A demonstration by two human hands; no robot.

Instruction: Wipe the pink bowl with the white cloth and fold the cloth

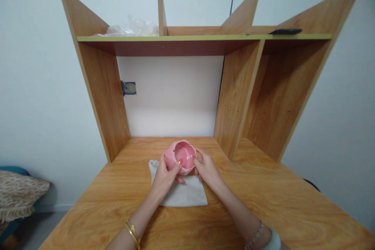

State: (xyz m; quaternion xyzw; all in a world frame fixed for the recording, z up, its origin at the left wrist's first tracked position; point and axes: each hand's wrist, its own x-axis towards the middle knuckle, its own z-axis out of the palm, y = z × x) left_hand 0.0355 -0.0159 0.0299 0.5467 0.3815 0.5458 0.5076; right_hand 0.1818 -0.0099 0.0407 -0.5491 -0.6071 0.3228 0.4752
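Note:
A small pink bowl-like dish [184, 152] is tilted with its opening toward me, just above a grey-white cloth [187, 194] that lies flat on the wooden desk [263, 203]. My left hand [164, 177] grips the dish's left side, thumb on the rim. On the dish's right side my right hand [207, 168] holds it with curled fingers. Both wrists wear bracelets.
The desk has a wooden hutch [234, 97] with side panels and an upper shelf. Crumpled clear plastic [131, 29] sits on the shelf at left, a dark flat object [285, 31] at right. A wall socket box [129, 88] shows behind. Patterned fabric [17, 197] lies at far left.

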